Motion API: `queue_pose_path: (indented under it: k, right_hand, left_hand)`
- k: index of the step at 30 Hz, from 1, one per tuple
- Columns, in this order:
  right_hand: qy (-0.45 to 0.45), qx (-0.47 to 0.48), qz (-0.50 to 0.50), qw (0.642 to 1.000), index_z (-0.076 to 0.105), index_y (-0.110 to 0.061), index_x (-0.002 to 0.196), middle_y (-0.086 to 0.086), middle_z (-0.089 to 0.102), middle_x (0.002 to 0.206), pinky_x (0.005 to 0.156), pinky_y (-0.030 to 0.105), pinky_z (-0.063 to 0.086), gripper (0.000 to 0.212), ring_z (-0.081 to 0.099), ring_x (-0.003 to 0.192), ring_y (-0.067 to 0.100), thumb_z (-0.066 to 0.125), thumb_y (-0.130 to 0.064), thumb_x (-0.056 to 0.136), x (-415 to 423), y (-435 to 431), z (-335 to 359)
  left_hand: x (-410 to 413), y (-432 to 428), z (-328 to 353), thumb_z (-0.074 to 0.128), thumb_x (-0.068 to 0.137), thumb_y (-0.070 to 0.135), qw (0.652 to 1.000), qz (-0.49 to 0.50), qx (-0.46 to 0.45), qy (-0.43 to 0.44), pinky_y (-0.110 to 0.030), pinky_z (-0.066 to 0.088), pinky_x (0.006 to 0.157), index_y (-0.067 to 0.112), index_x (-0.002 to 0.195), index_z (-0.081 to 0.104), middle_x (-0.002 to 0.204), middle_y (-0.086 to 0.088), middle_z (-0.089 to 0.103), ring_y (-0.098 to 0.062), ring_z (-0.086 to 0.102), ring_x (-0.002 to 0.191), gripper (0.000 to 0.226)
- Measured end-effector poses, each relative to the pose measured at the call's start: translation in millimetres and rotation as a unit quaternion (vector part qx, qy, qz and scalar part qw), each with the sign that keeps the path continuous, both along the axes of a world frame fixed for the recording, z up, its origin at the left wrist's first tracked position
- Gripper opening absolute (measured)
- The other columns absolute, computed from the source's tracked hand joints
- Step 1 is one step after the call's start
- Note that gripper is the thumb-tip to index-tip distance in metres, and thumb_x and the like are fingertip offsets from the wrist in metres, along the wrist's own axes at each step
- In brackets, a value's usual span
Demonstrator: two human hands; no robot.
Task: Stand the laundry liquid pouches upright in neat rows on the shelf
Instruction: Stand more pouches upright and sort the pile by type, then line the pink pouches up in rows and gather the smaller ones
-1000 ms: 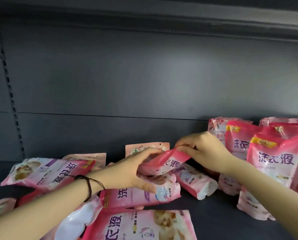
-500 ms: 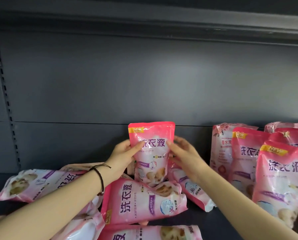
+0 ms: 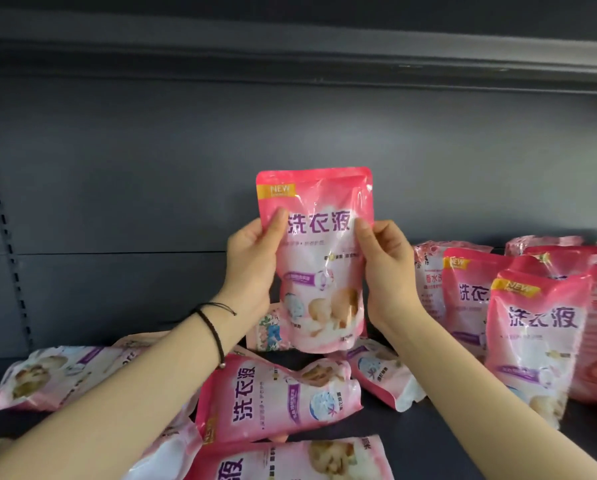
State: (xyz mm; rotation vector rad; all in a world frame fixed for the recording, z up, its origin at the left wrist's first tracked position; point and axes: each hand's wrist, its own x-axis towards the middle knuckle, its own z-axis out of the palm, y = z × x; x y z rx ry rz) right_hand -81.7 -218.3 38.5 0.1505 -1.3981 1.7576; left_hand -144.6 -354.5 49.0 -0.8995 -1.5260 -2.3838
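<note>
I hold one pink laundry liquid pouch point(image 3: 319, 258) upright in the air, above the shelf, its front facing me. My left hand point(image 3: 252, 265) grips its left edge with the thumb on the front. My right hand point(image 3: 387, 271) grips its right edge the same way. Several pink pouches stand upright point(image 3: 536, 341) in rows at the right of the dark shelf point(image 3: 439, 441). Several more lie flat in a loose pile at the lower left and centre, such as one point(image 3: 276, 400) under my left wrist and another point(image 3: 54, 375) at far left.
The shelf's dark back panel point(image 3: 290, 133) rises behind, with a slotted upright strip point(image 3: 2, 216) at the left. The underside of the shelf above point(image 3: 290, 50) runs across the top. A small flowered pack point(image 3: 269, 332) stands behind the held pouch.
Both hands took a pouch from the pile, turned it upright and raised it higher off the shelf. The view has moved closer.
</note>
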Motion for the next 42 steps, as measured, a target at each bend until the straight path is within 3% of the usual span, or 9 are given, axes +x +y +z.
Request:
queue_pose_path:
  k: [6,10,14,18,29,32,34,36,42]
  right_hand:
    - [0.060,0.003,-0.085,0.995,0.063,-0.019,0.077,-0.010,0.067,0.069,0.063,0.025,0.053,0.018,0.062,0.065,0.007,0.060,-0.024,0.094,50,15,-3]
    - [0.058,0.011,-0.116,0.992,0.066,-0.019,0.080,-0.005,0.068,0.074,0.068,0.030,0.054,0.015,0.062,0.071,0.011,0.061,-0.024,0.093,87,43,-12]
    - [0.046,0.018,-0.112,0.992,0.067,-0.023,0.082,-0.002,0.070,0.081,0.070,0.032,0.054,0.016,0.064,0.075,0.014,0.059,-0.028,0.095,127,73,-26]
    - [0.045,0.014,-0.096,0.994,0.065,-0.027,0.082,-0.007,0.066,0.078,0.068,0.031,0.052,0.016,0.060,0.072,0.011,0.056,-0.027,0.096,167,103,-45]
    - [-0.037,0.016,-0.053,0.998,0.054,-0.032,0.086,-0.017,0.055,0.069,0.058,0.019,0.047,0.016,0.051,0.062,0.002,0.046,-0.029,0.100,212,184,-94]
    - [-0.073,0.032,-0.012,0.997,0.052,-0.020,0.100,-0.010,0.060,0.079,0.064,0.018,0.050,0.015,0.059,0.071,0.005,0.044,-0.033,0.100,209,194,-97]
    - [-0.103,0.041,0.006,0.994,0.053,-0.024,0.108,-0.009,0.066,0.093,0.068,0.016,0.051,0.020,0.064,0.084,0.004,0.045,-0.039,0.098,210,199,-99]
    - [-0.130,0.040,0.020,0.991,0.053,-0.032,0.114,-0.015,0.067,0.102,0.068,0.013,0.051,0.023,0.064,0.093,-0.003,0.047,-0.044,0.096,214,201,-107]
    - [-0.162,0.036,0.076,0.983,0.051,-0.040,0.112,-0.017,0.068,0.099,0.066,0.017,0.055,0.022,0.067,0.092,0.000,0.043,-0.051,0.095,220,192,-129]
  left_hand:
    - [58,33,5,0.059,0.093,0.030,0.997,0.066,0.009,0.038,-0.033,0.057,0.069,0.005,0.081,0.067,0.077,-0.004,0.072,-0.017,0.066,0.073,0.030]
    - [100,60,-2,0.059,0.093,0.032,0.997,0.075,0.006,0.023,-0.056,0.051,0.082,-0.011,0.089,0.058,0.087,-0.022,0.064,-0.027,0.058,0.081,0.043]
    - [142,94,-16,0.060,0.091,0.037,0.998,0.038,0.011,-0.049,-0.035,0.060,0.070,0.009,0.088,0.069,0.094,-0.013,0.074,-0.025,0.071,0.086,0.029]
    - [186,131,-36,0.060,0.091,0.037,0.996,0.009,0.041,-0.082,-0.028,0.059,0.065,0.017,0.082,0.069,0.084,-0.002,0.076,-0.016,0.073,0.077,0.023]
    - [230,218,-89,0.059,0.090,0.042,0.996,0.069,0.006,-0.052,-0.030,0.056,0.068,0.022,0.077,0.067,0.077,-0.002,0.069,-0.016,0.066,0.073,0.025]
    - [231,221,-90,0.057,0.091,0.042,0.996,0.064,-0.003,-0.055,-0.030,0.058,0.073,0.031,0.083,0.069,0.088,0.000,0.072,-0.016,0.069,0.084,0.018]
    - [235,217,-92,0.059,0.090,0.042,0.998,0.045,-0.025,-0.037,-0.020,0.056,0.071,0.041,0.092,0.066,0.098,0.009,0.073,-0.008,0.070,0.093,0.008]
    - [239,210,-100,0.063,0.086,0.044,0.997,0.030,-0.060,-0.031,-0.014,0.053,0.071,0.045,0.102,0.060,0.104,0.015,0.071,-0.003,0.068,0.097,0.016]
    - [249,210,-119,0.060,0.088,0.041,0.998,0.010,-0.057,-0.025,-0.015,0.053,0.073,0.060,0.099,0.055,0.108,0.020,0.068,0.000,0.066,0.101,0.023]
